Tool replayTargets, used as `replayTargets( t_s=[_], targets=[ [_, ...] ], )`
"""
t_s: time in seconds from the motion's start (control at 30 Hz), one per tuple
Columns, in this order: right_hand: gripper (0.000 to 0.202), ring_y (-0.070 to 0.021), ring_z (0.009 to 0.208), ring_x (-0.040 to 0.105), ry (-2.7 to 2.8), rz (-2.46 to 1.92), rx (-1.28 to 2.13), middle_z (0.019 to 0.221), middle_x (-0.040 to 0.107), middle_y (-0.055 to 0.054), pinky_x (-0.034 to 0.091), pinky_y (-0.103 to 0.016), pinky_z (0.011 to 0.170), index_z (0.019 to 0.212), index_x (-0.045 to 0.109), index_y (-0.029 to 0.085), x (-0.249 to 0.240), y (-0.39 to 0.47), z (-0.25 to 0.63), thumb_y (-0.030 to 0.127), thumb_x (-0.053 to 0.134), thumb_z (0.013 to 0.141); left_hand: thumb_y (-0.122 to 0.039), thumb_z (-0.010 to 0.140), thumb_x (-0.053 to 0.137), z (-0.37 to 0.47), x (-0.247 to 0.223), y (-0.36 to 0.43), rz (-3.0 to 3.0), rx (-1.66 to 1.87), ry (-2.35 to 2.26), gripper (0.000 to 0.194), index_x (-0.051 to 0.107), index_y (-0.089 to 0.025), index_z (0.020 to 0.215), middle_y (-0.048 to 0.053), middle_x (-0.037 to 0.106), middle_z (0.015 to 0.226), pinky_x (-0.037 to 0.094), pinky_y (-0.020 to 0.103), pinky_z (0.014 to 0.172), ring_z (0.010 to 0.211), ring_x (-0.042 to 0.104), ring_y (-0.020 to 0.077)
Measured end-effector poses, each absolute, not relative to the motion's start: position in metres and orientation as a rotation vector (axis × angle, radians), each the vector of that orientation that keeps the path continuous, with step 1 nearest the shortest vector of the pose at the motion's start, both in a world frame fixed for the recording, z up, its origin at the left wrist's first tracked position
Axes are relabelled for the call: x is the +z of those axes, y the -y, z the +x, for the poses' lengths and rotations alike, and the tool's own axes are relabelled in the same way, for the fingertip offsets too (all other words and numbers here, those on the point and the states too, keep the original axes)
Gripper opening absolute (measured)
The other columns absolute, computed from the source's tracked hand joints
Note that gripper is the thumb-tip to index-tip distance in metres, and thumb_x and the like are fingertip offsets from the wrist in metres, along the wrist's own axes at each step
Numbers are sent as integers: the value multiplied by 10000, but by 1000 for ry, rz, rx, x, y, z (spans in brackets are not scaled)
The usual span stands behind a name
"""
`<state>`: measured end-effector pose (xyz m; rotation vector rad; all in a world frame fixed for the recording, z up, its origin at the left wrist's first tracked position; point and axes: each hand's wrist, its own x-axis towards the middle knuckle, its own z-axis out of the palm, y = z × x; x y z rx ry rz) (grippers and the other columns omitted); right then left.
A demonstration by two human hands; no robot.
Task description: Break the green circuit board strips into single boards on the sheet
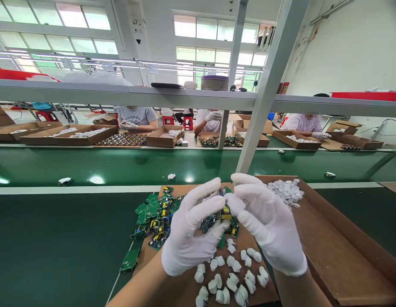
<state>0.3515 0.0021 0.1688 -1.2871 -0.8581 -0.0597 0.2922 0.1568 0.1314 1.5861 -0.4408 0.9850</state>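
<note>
White gloves cover both of my hands, which meet above a brown cardboard sheet. My left hand grips a small circuit board with a yellow part between thumb and fingers. Against the board's right side, my right hand pinches a white piece. Its fingers partly hide that piece. Behind and left of my left hand lies a pile of green circuit boards with yellow and blue parts. Several folded white pieces lie on the cardboard below my hands.
At the right stands a cardboard tray with white pieces at its far end. A green conveyor carries a few items beyond. A slanted metal post rises ahead. Across the conveyor, people sit behind boxes.
</note>
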Motion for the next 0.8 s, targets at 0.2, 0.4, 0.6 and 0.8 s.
replayTargets(
  t_s=[0.2,0.4,0.6,0.8],
  targets=[
    [218,-164,965,631,1061,-1364,-185,1022,625,-45,570,-281,847,1047,675,297,172,0,355,141,636,900,27,694,754,298,134,-151,1506,996,432,657,668,-393,1192,66,634,1290,499,456,1018,1197,596,279],
    [213,-176,964,626,1108,-1412,-110,1009,626,-49,551,-310,849,1048,676,277,173,6,358,129,620,904,-6,640,819,304,130,-153,1392,909,434,558,712,-322,1088,70,679,1200,498,425,1022,1145,633,266],
    [133,-131,858,653,876,-1317,2,975,668,-4,558,-247,769,983,642,276,169,-6,351,209,692,880,39,524,865,301,115,-151,1321,958,287,602,726,-362,952,-18,699,1146,518,367,1019,1158,633,228],
    [265,-197,1051,652,992,-1235,44,1077,693,-41,541,-343,928,1136,625,277,161,-10,350,224,682,882,-337,796,753,298,113,-147,1184,868,149,225,732,-364,1018,30,678,1207,583,388,910,1149,630,246]
  ],
)
